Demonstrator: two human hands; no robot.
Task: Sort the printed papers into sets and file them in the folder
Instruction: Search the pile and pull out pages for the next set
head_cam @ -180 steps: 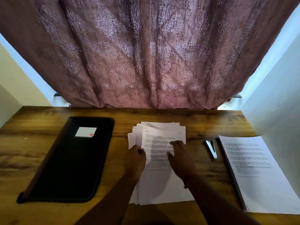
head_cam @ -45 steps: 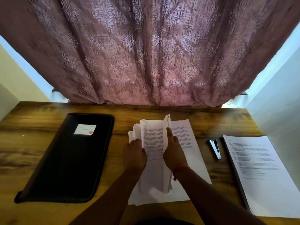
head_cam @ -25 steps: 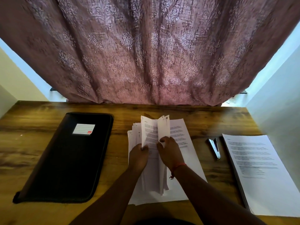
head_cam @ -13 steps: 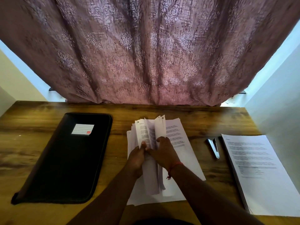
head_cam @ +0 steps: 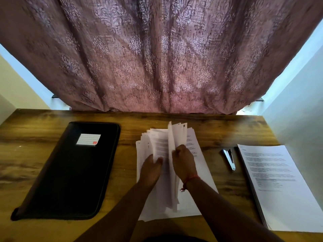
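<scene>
A fanned pile of printed papers (head_cam: 190,203) lies in the middle of the wooden desk (head_cam: 35,137). My left hand (head_cam: 151,169) pinches the edge of a sheet on the left part of the pile. My right hand (head_cam: 183,159) grips several lifted sheets (head_cam: 176,135) that stand on edge above the pile. A closed black folder (head_cam: 70,172) with a white label lies flat to the left. Another stack of printed papers (head_cam: 277,186) lies at the right edge of the desk.
A metal stapler (head_cam: 229,158) lies between the middle pile and the right stack. A patterned curtain (head_cam: 157,58) hangs behind the desk's back edge. A white wall (head_cam: 300,119) closes the right side.
Earlier both hands lay on the flat pile. My right hand has since lifted several sheets upright; over the last second it has shifted slightly while my left hand keeps leafing at the pile.
</scene>
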